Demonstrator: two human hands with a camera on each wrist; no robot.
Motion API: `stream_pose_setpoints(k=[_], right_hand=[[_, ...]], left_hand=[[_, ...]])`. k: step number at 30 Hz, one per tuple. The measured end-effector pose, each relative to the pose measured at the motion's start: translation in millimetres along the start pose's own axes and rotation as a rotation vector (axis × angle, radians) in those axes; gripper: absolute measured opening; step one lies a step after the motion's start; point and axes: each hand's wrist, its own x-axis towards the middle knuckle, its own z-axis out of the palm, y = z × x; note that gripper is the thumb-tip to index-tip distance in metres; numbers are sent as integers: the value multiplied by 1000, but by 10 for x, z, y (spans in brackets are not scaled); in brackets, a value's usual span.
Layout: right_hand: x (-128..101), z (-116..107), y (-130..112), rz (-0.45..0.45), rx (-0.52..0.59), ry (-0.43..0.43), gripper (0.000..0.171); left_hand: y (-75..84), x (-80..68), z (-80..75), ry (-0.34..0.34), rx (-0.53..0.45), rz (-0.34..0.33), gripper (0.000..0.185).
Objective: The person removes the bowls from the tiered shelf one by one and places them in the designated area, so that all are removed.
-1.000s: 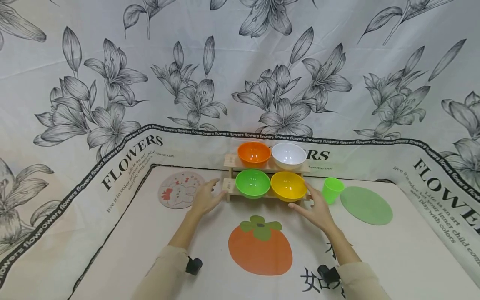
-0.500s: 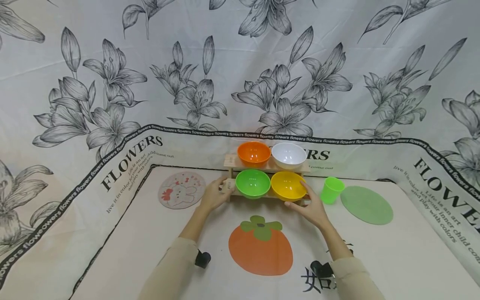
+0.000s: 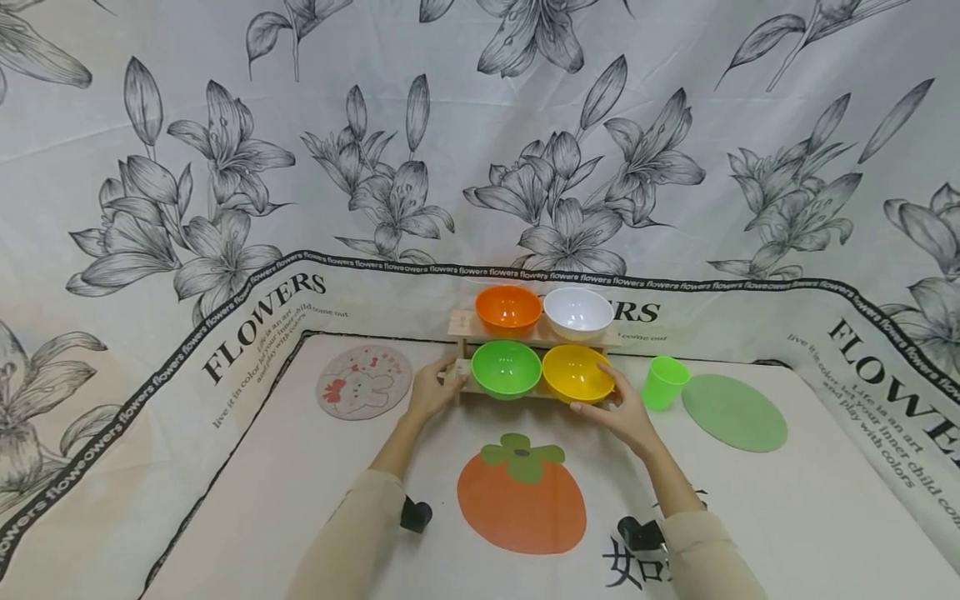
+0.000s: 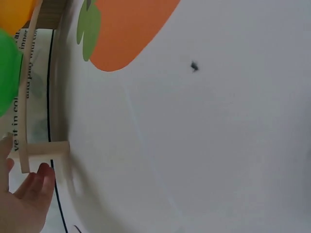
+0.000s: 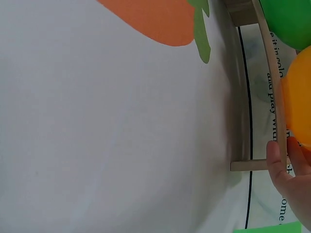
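Note:
A two-tier wooden rack (image 3: 461, 322) stands at the back of the table. Its upper tier bears an orange bowl (image 3: 507, 312) and a white bowl (image 3: 577, 314); the lower one bears a green bowl (image 3: 506, 370) and a yellow bowl (image 3: 577, 374). My left hand (image 3: 433, 390) grips the lower shelf's left end, thumb above and fingers underneath in the left wrist view. At the right end my right hand (image 3: 626, 419) holds the shelf, its thumb at the front edge. One right finger lies against the yellow bowl's side.
Just right of the rack stands a green cup (image 3: 666, 382), with a round green mat (image 3: 735, 412) beyond it. A round pink rabbit mat (image 3: 364, 382) lies to the left. The tablecloth (image 3: 521, 500) has a printed persimmon, and a flowered cloth (image 3: 495, 208) hangs behind.
My left hand has moved right onto the rack's left end and taken hold of it. My right hand has shifted slightly left and closed in on the right end. The bowls stay in place.

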Motion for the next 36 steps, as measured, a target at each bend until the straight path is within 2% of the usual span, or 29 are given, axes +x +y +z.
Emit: stream_pose_setpoints(k=[6, 11, 22, 31, 36], right_hand=[[-15, -30, -29, 52, 32, -6, 90], [-53, -68, -8, 72, 60, -11, 90], [-118, -60, 9, 47, 53, -2, 95], [-299, -42, -51, 0, 10, 9, 92], [-441, -25, -104, -9, -1, -12, 92]], left_hand=[[-51, -49, 4, 19, -125, -31, 40], [-87, -41, 27, 19, -169, -48, 39], [-162, -12, 20, -15, -265, -146, 40], [-155, -7, 0, -32, -314, -137, 42], [-170, -5, 13, -26, -358, -185, 42]])
